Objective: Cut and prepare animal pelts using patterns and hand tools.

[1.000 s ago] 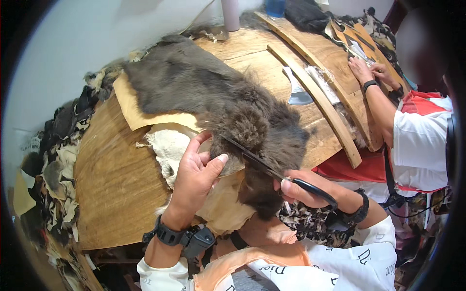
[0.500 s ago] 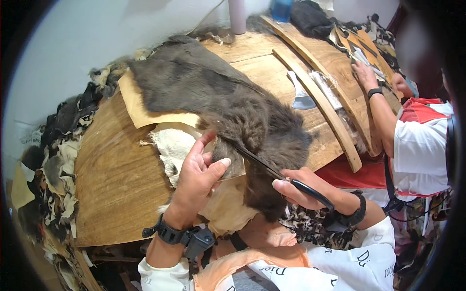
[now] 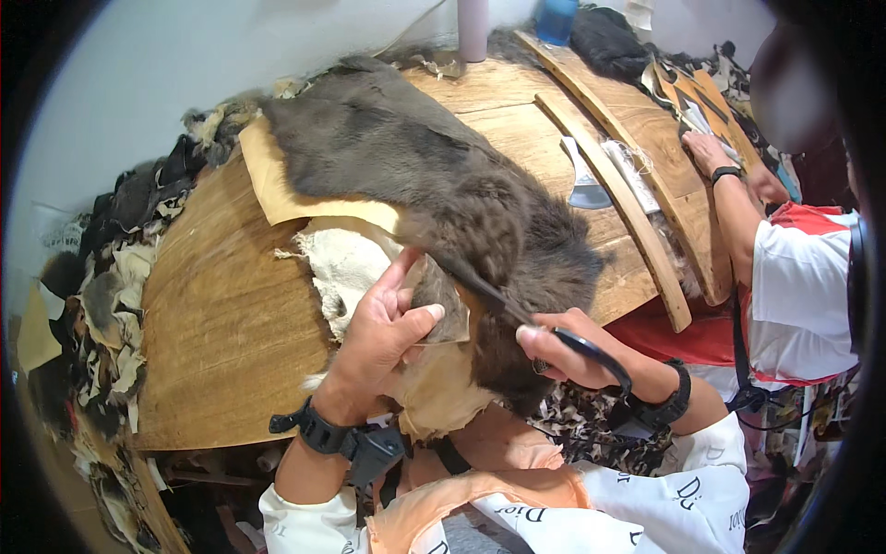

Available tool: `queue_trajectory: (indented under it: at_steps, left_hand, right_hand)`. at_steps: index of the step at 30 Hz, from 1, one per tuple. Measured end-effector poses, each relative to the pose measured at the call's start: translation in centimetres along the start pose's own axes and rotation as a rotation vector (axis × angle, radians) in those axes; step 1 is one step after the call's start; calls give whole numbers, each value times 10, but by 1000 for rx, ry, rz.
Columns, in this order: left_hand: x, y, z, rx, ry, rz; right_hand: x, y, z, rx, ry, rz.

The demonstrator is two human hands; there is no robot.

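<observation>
A large dark brown fur pelt (image 3: 378,138) lies across the wooden table in front of me. My left hand (image 3: 378,342) pinches a small greyish fur piece (image 3: 437,300) between thumb and fingers at the pelt's near edge. My right hand (image 3: 581,346) grips a pair of scissors (image 3: 503,303) by the black handle. The blades point up and left against the fur, beside the pinched piece; their tips are blurred and partly hidden. Under the pelt show a yellow sheet (image 3: 277,194) and a pale skin side (image 3: 346,268), hanging toward my lap.
Two long wooden strips (image 3: 637,222) lie on the table (image 3: 231,342) at right, near a white-and-grey blade-shaped piece (image 3: 587,189). Fur scraps (image 3: 120,286) heap along the left edge. A blue container (image 3: 556,20) stands at the back. Another person's hand (image 3: 706,152) works at far right.
The whole scene has shifted slightly in the picture. The small fur piece in my left hand stands out more from the pelt, and the scissors have moved slightly and look blurred.
</observation>
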State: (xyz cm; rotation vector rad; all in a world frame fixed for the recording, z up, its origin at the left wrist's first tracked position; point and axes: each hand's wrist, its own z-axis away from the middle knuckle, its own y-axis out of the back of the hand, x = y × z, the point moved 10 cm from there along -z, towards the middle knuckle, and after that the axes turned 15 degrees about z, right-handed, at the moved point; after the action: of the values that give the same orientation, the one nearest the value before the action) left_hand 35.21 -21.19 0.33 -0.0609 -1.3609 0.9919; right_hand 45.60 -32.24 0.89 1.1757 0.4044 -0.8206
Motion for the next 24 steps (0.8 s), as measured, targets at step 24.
queue_trajectory:
  at_steps: [24]
  left_hand:
    - [66, 191, 187, 58, 22, -560]
  right_hand:
    - [-244, -93, -86, 149, 532, 586]
